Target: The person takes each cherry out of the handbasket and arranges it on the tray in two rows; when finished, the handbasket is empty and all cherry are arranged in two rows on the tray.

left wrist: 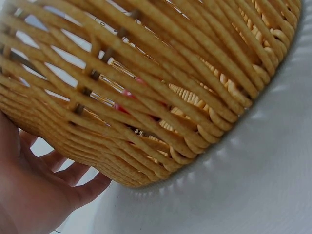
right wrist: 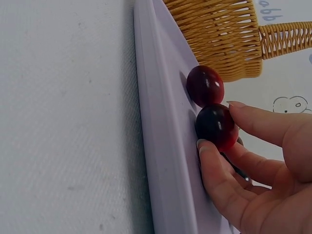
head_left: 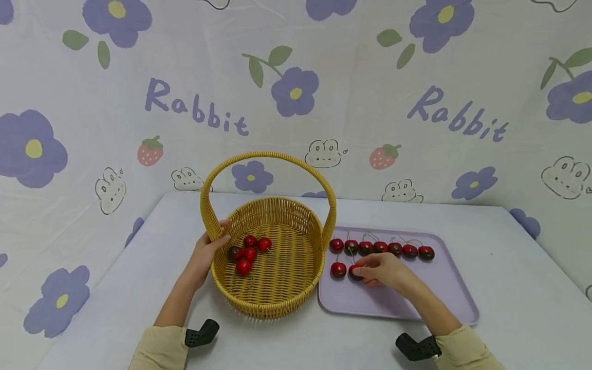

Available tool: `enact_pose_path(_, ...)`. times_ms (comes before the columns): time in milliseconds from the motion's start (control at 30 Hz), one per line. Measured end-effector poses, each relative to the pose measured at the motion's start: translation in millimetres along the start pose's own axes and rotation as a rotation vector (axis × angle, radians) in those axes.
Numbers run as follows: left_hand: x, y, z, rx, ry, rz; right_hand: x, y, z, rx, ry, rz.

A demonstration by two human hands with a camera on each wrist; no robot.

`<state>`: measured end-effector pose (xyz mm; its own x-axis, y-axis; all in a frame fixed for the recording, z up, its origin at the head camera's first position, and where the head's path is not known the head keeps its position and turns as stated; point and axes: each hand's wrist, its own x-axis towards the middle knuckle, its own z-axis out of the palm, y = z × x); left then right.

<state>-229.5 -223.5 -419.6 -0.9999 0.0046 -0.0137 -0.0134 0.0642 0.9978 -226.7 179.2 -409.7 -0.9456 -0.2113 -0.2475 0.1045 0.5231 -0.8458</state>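
Observation:
A yellow woven basket (head_left: 273, 303) with a tall arched handle stands on the table, several red cherries (head_left: 250, 253) inside it toward the left. My left hand (head_left: 203, 259) grips its left rim at the foot of the handle; in the left wrist view, the left hand's fingers (left wrist: 92, 189) reach around the basket's wall. At the basket's right, my right hand (head_left: 386, 272) pinches a dark red cherry (right wrist: 217, 127) between thumb and fingers, over the tray. Another cherry (head_left: 338, 270) sits just left of the pinched one. Behind them runs a row of several stemmed cherries (head_left: 380, 247).
The lilac tray (head_left: 444, 303) has a low raised rim and lies close against the basket's right side. A white cloth (head_left: 351, 113) with purple flowers, rabbits and lettering hangs behind the white table (head_left: 513, 267).

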Motion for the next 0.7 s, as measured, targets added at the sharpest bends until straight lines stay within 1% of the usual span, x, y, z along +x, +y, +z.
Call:
enact_pose_path(300, -3.5, 4.2, 1.2, -0.009, -0.006, 0.007, -1.9, -1.2, 2.0, -0.007, 0.008, -0.003)
enact_pose_path(367, -3.6, 4.6, 1.5, -0.009, -0.009, 0.008, -1.5, -0.5, 2.0, 0.002, 0.013, 0.003)
enact_pose_path(600, -2.9, 2.3, 1.4, -0.005, -0.004, 0.007, -2.0, 0.6, 0.2, 0.029, -0.007, -0.024)
enact_pose_path(700, -3.5, 2.5, 1.1, -0.007, -0.003, 0.007, -2.3, -0.1, 0.6, 0.038, -0.003, -0.014)
